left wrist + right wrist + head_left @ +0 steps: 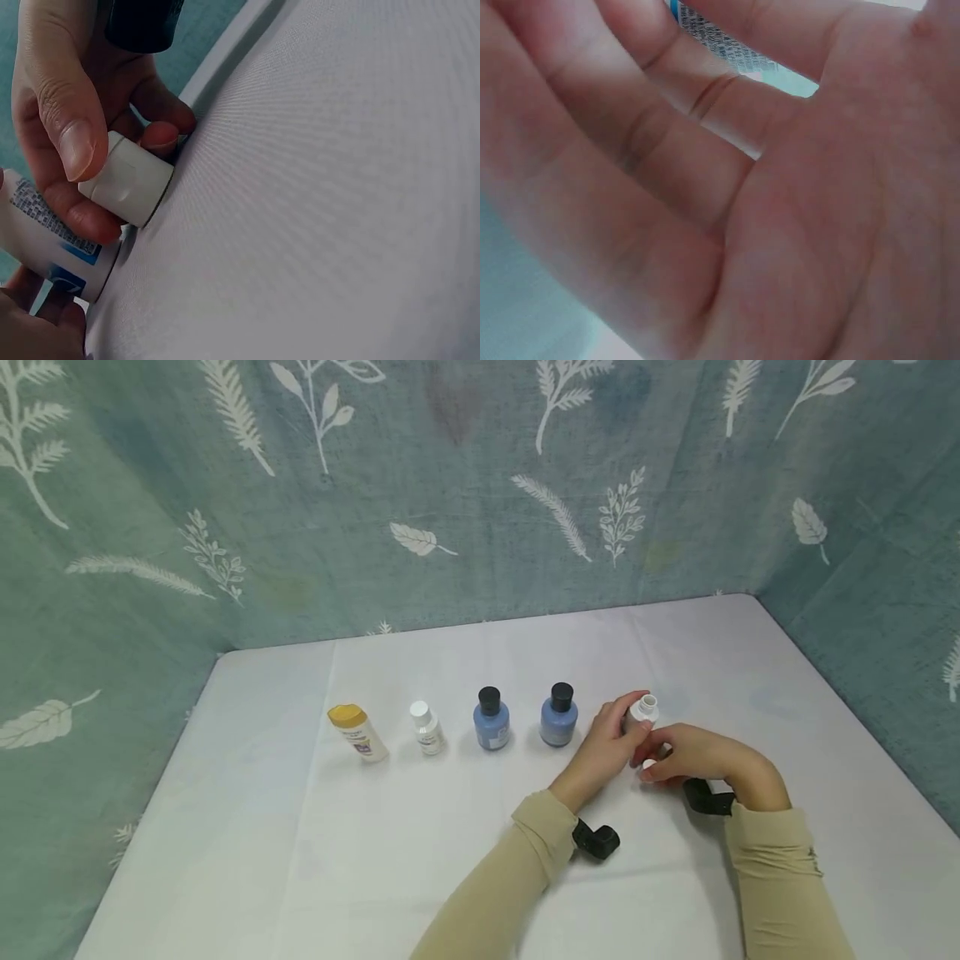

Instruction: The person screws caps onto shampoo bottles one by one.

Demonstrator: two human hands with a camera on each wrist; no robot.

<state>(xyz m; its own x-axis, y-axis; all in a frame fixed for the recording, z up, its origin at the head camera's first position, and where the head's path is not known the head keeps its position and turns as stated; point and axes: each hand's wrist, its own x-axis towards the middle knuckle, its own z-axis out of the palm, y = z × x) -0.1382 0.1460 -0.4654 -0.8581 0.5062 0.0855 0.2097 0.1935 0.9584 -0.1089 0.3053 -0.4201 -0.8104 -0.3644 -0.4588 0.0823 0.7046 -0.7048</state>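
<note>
My left hand (603, 743) grips a small white bottle (644, 707) whose mouth is uncovered, near the right side of the table. Close beside it, my right hand (690, 753) pinches a white cap (649, 765) between thumb and fingers. In the left wrist view, the cap (129, 180) appears to rest at the table surface, and the bottle (56, 240) stands just beyond it, with fine print and a blue patch on its label. The right wrist view is mostly filled by my right palm (802, 217); a strip of the printed label (724, 41) shows past the fingers.
Left of my hands, two blue bottles with black caps (558, 716) (491, 720) stand on the white table (420, 852). Farther left are a white bottle (427, 729) with a white cap and a cream bottle (358, 732) with a yellow cap. Patterned green cloth (480, 568) hangs behind.
</note>
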